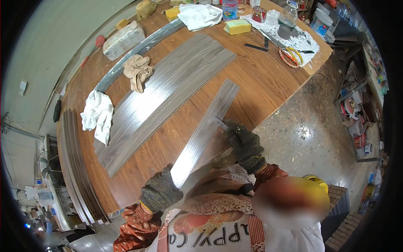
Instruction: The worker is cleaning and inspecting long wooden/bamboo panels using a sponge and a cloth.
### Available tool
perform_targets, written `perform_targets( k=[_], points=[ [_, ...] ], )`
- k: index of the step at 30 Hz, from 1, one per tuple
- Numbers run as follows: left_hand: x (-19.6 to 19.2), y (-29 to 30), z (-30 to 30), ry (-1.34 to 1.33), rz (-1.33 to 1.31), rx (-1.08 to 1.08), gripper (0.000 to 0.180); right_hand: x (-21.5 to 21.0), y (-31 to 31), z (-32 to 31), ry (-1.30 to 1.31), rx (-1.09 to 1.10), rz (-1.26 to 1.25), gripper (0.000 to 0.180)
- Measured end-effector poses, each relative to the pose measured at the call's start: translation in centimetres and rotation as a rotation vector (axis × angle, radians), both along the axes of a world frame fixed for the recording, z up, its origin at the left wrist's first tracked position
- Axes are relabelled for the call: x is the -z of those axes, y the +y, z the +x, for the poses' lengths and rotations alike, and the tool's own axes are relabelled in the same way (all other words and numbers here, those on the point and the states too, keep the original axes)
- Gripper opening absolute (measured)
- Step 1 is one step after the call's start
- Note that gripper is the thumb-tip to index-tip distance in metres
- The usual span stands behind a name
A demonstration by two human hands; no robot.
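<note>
A narrow grey wood-grain strip [205, 126] lies slantwise on the brown table near its front edge. My left hand [161, 191], in a dark grey knitted glove, is closed at the strip's near end. My right hand [245, 147], gloved the same way, is closed on a small flat scraper [218, 123]. The scraper's pale blade rests on or just over the strip's upper half; contact cannot be made out. Beyond the strip, several wider grey wood-grain boards [168, 92] lie side by side, with a crumpled beige cloth [137, 72] at their far edge.
White cloths [98, 115] lie left and at the back. A long grey curved bar [138, 50] runs behind the boards beside a whitish block [124, 40]. Brown strips [77, 168] are stacked left. A yellow sponge [238, 27], tape rings [289, 57] and bottles stand far right.
</note>
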State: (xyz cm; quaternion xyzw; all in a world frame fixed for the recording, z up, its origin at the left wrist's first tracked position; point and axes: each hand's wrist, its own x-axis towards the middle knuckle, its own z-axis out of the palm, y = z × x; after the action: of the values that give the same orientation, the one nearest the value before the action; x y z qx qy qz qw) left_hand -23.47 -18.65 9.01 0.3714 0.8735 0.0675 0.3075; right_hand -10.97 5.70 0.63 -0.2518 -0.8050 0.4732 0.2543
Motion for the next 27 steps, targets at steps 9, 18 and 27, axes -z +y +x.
perform_targets(
  k=[9, 18, 27],
  points=[
    [0.5, -0.4, -0.1, 0.061, -0.030, 0.059, 0.088, 0.9, -0.6, 0.1, -0.075, -0.106, 0.712, 0.043],
    [-0.8, 0.6, 0.6, -0.010, -0.104, -0.035, 0.087, -2.3, -2.5, -0.4, -0.281, -0.204, 0.770, 0.062],
    [-0.9, 1.4, 1.1, -0.016, -0.219, -0.098, 0.082, -1.5, -2.4, -0.5, -0.391, -0.129, 0.998, 0.064]
  ],
)
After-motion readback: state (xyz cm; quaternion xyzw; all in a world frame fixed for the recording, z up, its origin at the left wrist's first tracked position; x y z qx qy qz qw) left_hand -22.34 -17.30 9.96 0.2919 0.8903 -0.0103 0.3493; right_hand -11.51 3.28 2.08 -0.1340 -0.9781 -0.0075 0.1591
